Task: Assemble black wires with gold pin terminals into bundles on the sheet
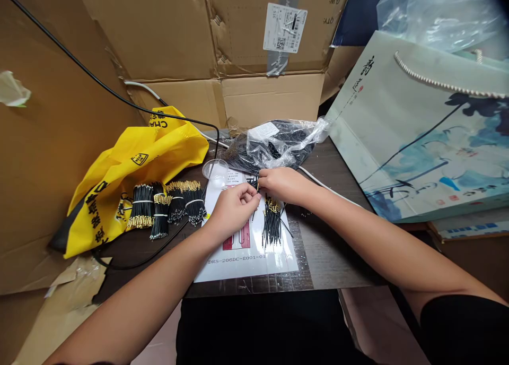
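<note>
My left hand (234, 208) is closed in a pinch over the printed sheet (246, 269). Its fingertips almost meet those of my right hand (280, 183), also pinched. Between them shows a short black wire (257, 187) with a gold-coloured end; the fingers hide much of it. Just below my right hand lies a loose pile of short black wires (272, 227) with gold-coloured ends, on the sheet. Behind my hands, a clear plastic bag (290, 134) full of black wires rests on the table. A small clear plastic cup (215, 170) stands beyond my left hand.
Several banded wire bundles (160, 216) lie left, by a crumpled yellow bag (135, 158). Cardboard (170, 31) walls in the back and left. A black cable (91, 70) crosses the upper left. A large paper gift bag (397, 126) stands right on the dark table (338, 253).
</note>
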Tool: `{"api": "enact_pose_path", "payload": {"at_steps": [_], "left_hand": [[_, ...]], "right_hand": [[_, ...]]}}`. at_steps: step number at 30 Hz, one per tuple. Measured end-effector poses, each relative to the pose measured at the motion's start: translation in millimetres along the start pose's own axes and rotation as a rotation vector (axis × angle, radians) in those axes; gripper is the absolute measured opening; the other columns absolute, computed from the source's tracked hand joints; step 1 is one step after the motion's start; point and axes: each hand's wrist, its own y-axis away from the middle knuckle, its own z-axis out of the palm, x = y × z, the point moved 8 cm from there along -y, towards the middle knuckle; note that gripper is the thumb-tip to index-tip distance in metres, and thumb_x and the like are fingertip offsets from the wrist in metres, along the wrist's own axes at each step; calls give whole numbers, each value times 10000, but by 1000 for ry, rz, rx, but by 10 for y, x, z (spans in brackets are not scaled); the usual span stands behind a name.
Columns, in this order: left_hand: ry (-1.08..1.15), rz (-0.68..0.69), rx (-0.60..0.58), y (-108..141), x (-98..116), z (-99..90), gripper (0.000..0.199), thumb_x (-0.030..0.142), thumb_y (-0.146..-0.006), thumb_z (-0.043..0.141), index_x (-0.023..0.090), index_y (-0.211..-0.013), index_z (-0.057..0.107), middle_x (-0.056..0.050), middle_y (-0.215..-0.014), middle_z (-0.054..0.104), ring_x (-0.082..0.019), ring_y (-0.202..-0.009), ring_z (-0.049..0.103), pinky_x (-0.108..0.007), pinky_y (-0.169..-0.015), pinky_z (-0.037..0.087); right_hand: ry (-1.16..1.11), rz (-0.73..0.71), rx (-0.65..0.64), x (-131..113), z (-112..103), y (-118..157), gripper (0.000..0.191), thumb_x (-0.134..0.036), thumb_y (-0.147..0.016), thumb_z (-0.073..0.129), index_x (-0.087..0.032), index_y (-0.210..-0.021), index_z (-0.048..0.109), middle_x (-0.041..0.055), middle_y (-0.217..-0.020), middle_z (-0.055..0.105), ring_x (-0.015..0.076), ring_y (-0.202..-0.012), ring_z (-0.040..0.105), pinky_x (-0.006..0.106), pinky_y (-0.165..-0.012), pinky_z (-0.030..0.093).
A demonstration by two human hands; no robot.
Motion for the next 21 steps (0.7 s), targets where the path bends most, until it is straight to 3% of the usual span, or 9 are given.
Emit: {"api": "enact_pose_path", "payload": {"at_steps": [10,21], "left_hand": [[31,16,20,-4,-9,-14,163,337,-850,574,176,-844,603,3,-671,610,-102,-594,525,-225,-562,370],[52,33,33,-3,3,-24,169,348,-856,578,181,-840,599,12,-667,597,-96,-596,513,-219,-565,371]], "right_hand": [[40,-50,-59,-70,9,-105,136,-132,-901,492,-120,-921,626,67,-921,611,97,-583,403,295,-551,169],[1,-62,-75,-51,-15,-122,111,-110,-896,512,-117,-878,621,56,-868,593,100,-585,395,281,-564,212]]}}
